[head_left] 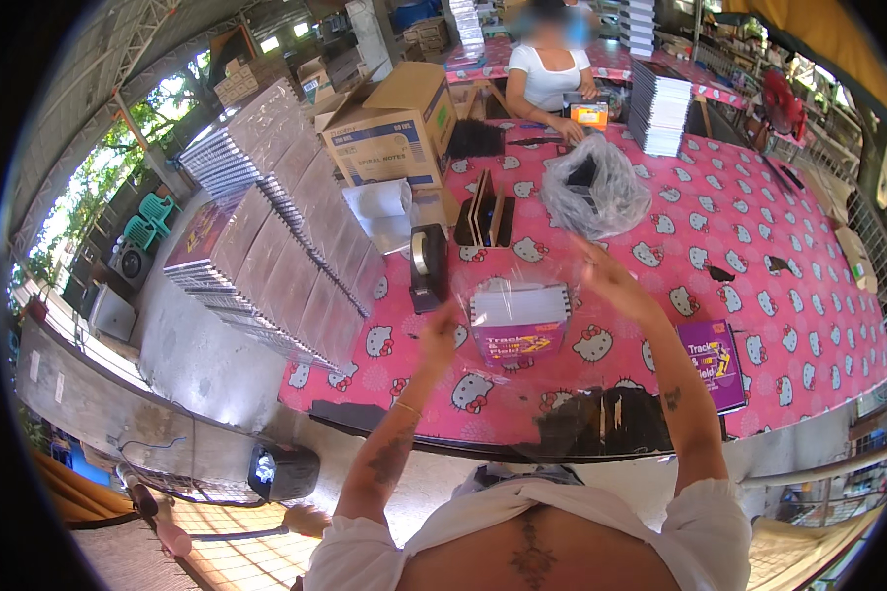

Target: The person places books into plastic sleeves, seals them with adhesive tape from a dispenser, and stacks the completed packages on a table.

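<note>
A stack of spiral notebooks (pixel 518 340) with purple covers stands on the table in front of me, inside a clear plastic bag (pixel 508 284). My left hand (pixel 441 337) is closed at the bag's left edge, close to the black tape dispenser (pixel 428 271). On the other side my right hand (pixel 609 280) pinches the bag's right edge, its index finger reaching forward. Both hands are slightly blurred. A purple notebook (pixel 711 366) lies flat to the right. Beyond my right hand sits a crumpled heap of clear plastic bags (pixel 596 189).
Tall wrapped notebook stacks (pixel 256 246) fill the left, beside an open cardboard box (pixel 389 128) and a plastic roll (pixel 379 202). A dark divider holder (pixel 485 217) stands mid-table. Across the pink table (pixel 680 256), a co-worker (pixel 552 79) stands near another notebook stack (pixel 658 108).
</note>
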Motion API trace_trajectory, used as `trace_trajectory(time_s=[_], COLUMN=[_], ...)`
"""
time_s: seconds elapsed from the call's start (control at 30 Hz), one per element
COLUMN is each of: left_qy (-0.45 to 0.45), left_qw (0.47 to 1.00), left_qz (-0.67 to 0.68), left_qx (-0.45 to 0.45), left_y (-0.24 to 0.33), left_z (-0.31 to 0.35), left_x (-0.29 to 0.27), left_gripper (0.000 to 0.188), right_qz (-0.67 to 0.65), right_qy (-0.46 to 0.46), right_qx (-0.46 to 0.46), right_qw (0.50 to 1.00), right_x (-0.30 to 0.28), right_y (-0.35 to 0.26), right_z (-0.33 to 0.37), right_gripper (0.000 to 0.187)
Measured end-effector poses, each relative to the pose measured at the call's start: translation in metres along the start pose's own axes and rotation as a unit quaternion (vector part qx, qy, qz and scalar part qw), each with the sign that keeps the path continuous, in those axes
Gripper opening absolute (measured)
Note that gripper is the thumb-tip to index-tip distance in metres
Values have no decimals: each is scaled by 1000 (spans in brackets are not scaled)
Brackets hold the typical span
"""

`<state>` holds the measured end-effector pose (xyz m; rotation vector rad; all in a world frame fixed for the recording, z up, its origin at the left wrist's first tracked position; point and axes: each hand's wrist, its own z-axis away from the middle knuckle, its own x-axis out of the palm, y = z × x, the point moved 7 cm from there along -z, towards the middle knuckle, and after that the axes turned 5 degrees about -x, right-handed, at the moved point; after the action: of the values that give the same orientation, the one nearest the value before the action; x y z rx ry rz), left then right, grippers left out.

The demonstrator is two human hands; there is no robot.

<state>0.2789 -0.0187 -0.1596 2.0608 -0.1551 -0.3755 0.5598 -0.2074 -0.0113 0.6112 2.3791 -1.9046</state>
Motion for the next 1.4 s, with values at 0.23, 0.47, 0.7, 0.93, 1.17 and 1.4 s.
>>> trace_trajectory(time_s=[0.23,0.47,0.7,0.93,1.17,1.4], left_qy=[-90,20,-27,-62,-279,-393], left_qw=[907,936,968,950,948,907], left_qz=[-9,198,-64,-111,151,42], left_qx=[-411,-290,-240,-284,-39,147], left_y=[-48,-86,-93,-79,92,169], left_z=[-99,-75,-100,-65,-85,-104], left_x=[-49,-39,-50,-61,-33,10], left_gripper=[14,18,12,13,25,33], right_qz=[362,424,480,495,513,482], right_qy=[-8,14,27,-11,43,-35], right_qx=[-312,-292,-249,-143,-147,-45], right_qw=[879,857,841,857,845,875], right_x=[49,120,151,158,148,143], right_y=[-139,-142,-134,-120,-124,-120], right_z=[4,-14,-27,-31,-24,-25], right_gripper=[26,28,31,36,29,42])
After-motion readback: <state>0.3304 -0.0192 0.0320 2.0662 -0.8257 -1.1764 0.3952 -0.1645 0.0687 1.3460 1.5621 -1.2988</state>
